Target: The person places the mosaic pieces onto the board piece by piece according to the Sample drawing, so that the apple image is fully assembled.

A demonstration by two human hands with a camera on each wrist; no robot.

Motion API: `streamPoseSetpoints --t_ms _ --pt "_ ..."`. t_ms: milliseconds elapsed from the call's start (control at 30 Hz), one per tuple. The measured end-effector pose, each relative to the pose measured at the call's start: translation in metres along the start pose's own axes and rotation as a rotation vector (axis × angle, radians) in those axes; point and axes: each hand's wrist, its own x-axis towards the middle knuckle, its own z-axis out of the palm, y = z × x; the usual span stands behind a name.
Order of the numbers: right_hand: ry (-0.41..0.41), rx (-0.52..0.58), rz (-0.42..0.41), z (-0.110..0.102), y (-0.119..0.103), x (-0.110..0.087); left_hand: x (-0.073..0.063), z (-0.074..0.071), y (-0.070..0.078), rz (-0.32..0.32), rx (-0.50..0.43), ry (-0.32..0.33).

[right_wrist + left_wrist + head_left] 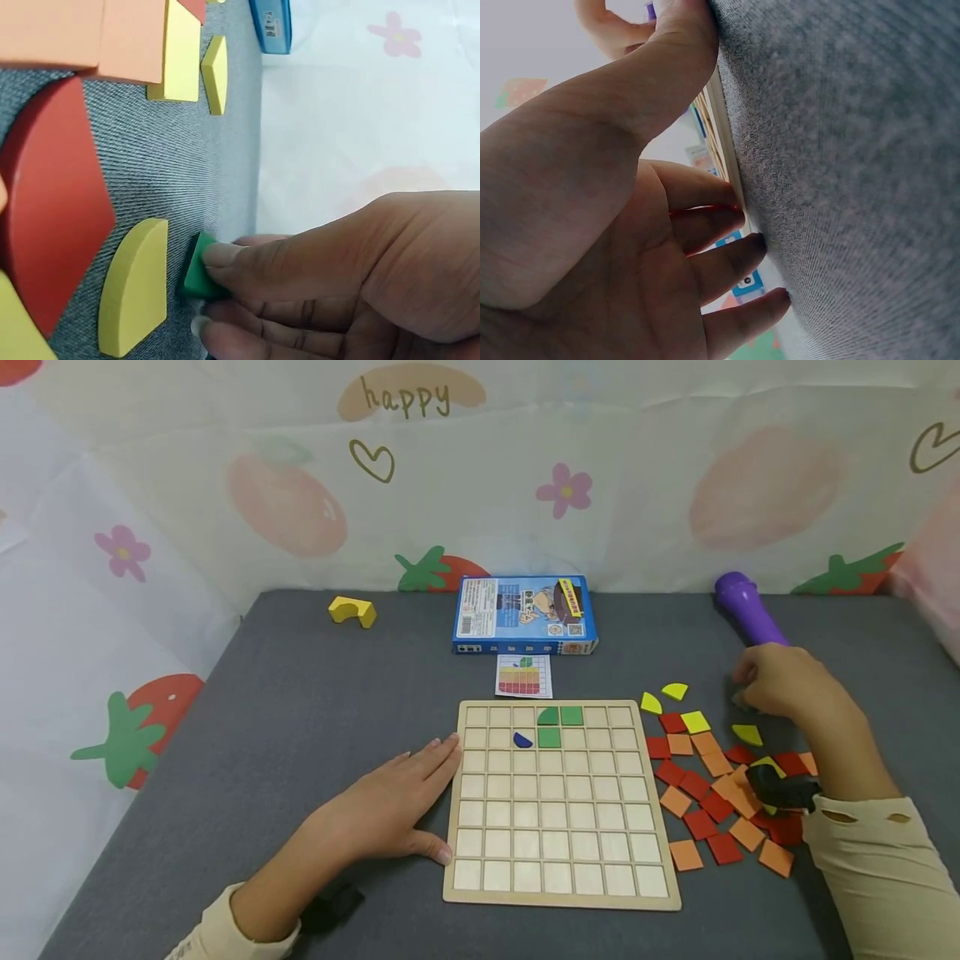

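My left hand (386, 806) rests at the left edge of the wooden grid board (562, 900), fingers extended and fingertips against its rim. On the board's upper rows sit a rounded green tile (548, 717), two square green tiles (572, 716) and a dark blue rounded tile (522, 741). Off to the right, beyond the loose tiles, my right hand (783, 685) pinches a green tile (199, 274) between thumb and fingers, close over the dark cloth. A yellow rounded tile (135, 289) lies beside it in the right wrist view.
Red, orange and yellow tiles (701, 824) lie scattered right of the board, some overlapping. Behind it are a small pattern card (523, 677) and a blue box (525, 610). A purple cylindrical object (750, 610) lies at back right, a yellow arch block (352, 610) at back left.
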Motion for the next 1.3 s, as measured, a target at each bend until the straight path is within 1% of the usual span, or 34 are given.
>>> streamPoseSetpoints --t_ms 200,367,467,700,967,1067,1300 --pt "0.003 0.031 -0.022 -0.001 -0.003 0.0 0.0 0.0 0.0 -0.005 -0.005 -0.002" --pt "0.031 0.044 -0.04 -0.001 -0.005 0.001 0.0 0.0 0.001 -0.014 0.006 -0.002" --pt "0.039 0.075 -0.048 0.0 -0.007 0.001 0.0 0.0 0.001 -0.015 0.006 0.0" --pt "0.022 0.206 -0.088 0.005 -0.012 0.003 -0.001 0.0 0.001 -0.008 0.0 0.001" --pt "-0.005 0.309 -0.088 0.006 -0.019 0.002 -0.002 -0.001 0.002 -0.017 0.006 -0.004" --pt "-0.017 0.356 -0.102 0.007 -0.022 0.002 -0.002 -0.001 0.001 -0.007 0.004 0.001" --pt "-0.043 0.391 -0.123 0.01 -0.029 0.003 -0.002 0.0 0.0 0.001 0.001 0.007"
